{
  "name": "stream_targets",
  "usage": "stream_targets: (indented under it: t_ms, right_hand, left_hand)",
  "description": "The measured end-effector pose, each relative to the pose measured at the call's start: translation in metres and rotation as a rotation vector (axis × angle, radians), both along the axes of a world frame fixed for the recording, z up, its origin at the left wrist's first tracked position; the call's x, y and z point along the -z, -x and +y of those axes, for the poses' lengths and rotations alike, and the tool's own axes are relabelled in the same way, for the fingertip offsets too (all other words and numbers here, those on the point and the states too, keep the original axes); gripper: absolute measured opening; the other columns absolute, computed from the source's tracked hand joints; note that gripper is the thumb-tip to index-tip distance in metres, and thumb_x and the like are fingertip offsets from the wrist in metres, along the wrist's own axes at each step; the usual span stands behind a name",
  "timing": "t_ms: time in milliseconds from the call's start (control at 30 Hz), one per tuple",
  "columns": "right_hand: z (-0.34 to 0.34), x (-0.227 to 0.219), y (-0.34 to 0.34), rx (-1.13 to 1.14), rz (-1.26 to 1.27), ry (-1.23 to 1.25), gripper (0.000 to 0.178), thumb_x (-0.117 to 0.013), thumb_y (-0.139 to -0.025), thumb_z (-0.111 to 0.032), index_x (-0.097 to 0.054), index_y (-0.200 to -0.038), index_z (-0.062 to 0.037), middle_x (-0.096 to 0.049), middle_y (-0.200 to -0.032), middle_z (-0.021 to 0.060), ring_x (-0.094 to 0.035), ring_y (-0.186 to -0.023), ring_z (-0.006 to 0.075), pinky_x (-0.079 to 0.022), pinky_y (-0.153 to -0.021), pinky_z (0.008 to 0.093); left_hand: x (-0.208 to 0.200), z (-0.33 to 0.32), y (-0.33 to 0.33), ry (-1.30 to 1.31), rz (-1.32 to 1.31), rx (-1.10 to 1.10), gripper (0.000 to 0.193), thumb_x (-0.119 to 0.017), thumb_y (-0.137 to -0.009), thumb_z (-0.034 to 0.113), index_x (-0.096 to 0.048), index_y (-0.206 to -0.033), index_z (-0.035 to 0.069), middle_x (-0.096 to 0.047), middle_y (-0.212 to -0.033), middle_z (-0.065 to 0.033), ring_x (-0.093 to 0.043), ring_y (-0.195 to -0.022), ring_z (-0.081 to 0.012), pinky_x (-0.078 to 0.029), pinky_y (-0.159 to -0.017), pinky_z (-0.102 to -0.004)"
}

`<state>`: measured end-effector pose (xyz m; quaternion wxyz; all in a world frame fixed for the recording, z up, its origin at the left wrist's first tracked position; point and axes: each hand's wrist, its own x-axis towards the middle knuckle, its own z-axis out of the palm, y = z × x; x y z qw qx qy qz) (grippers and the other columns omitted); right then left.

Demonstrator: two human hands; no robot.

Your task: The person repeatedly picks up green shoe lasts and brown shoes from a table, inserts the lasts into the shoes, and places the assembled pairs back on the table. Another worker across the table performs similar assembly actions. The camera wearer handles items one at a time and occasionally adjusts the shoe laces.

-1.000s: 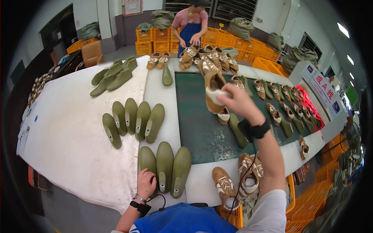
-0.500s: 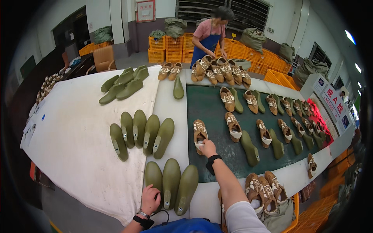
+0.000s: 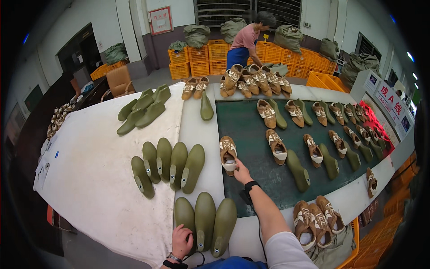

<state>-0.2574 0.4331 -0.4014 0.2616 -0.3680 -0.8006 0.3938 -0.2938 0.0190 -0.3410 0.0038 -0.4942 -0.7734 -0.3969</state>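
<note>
The tan-and-white sneaker (image 3: 227, 150) rests on the left end of the green conveyor belt (image 3: 251, 190), toe pointing at the belt's far side. The right hand (image 3: 244, 174) reaches over the belt's near edge; its fingers are close together and meet the sneaker's heel. Whether they grip it or only touch it cannot be told.

The left hand (image 3: 182, 240) is positioned left of the belt, near its front corner. Its fingers are curled against the nearest green shoe last (image 3: 184, 215), the leftmost of three standing side by side; a firm hold cannot be confirmed.

On the belt, right of the sneaker, two rows of sneakers and lasts extend toward a red-lit housing (image 3: 389, 102) at the belt's right end. Left of the belt, five lasts (image 3: 179, 163) form a row; farther left and beyond, more lasts (image 3: 143, 107) lie grouped on a white cloth (image 3: 89, 152) covering the table (image 3: 197, 132).

A cluster of sneakers (image 3: 257, 80) is located at the belt's far edge. A co-worker (image 3: 246, 40) bends behind it, before stacked orange crates (image 3: 218, 53). Three sneakers (image 3: 304, 217) sit on the belt's near side.
</note>
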Motion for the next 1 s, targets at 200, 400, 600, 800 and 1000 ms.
stream_targets:
  t_ms: [200,400,600,800,1000]
  right_hand:
    - [-0.116,-0.060,-0.058,-0.696,-0.523,-0.017,0.039,-0.052,-0.089,-0.041,-0.066,-0.115,-0.0148,-0.067,-0.111,0.0139,-0.063,-0.104,0.0342,-0.050,-0.088,0.0434]
    - [-0.228,-0.089,-0.115,-0.870,-0.680,0.028,0.050,-0.052,-0.089,-0.056,-0.065,-0.115,-0.0155,-0.070,-0.100,0.0138,-0.067,-0.090,0.0352,-0.053,-0.081,0.0435]
    - [-0.172,-0.082,-0.117,-0.513,-0.565,-0.040,0.032,-0.051,-0.087,-0.038,-0.070,-0.104,-0.0179,-0.070,-0.096,0.0152,-0.067,-0.092,0.0342,-0.053,-0.082,0.0450]
    - [-0.069,-0.068,-0.113,-0.037,-0.808,-0.127,0.046,-0.057,-0.087,-0.029,-0.051,-0.131,-0.0158,-0.070,-0.103,0.0135,-0.066,-0.099,0.0319,-0.052,-0.084,0.0435]
    - [-0.068,-0.029,-0.124,0.013,-0.814,-0.140,0.035,-0.058,-0.087,-0.016,-0.057,-0.122,-0.0166,-0.050,-0.119,0.0260,-0.061,-0.104,0.0383,-0.051,-0.089,0.0397]
  left_hand:
    - [0.001,0.000,0.000,0.003,0.029,0.008,0.012,-0.063,-0.074,0.000,-0.063,-0.086,0.003,-0.064,-0.089,-0.0118,-0.057,-0.096,-0.0365,-0.044,-0.098,-0.0465]
    - [0.006,-0.001,0.002,-0.022,0.052,0.034,0.011,-0.062,-0.075,-0.001,-0.062,-0.085,0.003,-0.064,-0.087,-0.0123,-0.059,-0.091,-0.0335,-0.044,-0.099,-0.0465]
    - [0.012,-0.003,0.004,-0.033,0.040,0.049,0.012,-0.063,-0.075,0.000,-0.063,-0.086,0.003,-0.064,-0.089,-0.0124,-0.058,-0.096,-0.0351,-0.043,-0.100,-0.0463]
    - [0.016,-0.003,0.006,-0.031,0.047,0.041,0.010,-0.063,-0.075,0.001,-0.063,-0.085,0.003,-0.064,-0.089,-0.0124,-0.058,-0.097,-0.0352,-0.043,-0.100,-0.0460]
    - [0.015,-0.004,0.005,-0.019,0.037,0.027,0.010,-0.063,-0.076,0.002,-0.064,-0.085,0.004,-0.065,-0.088,-0.0119,-0.058,-0.098,-0.0347,-0.043,-0.100,-0.0455]
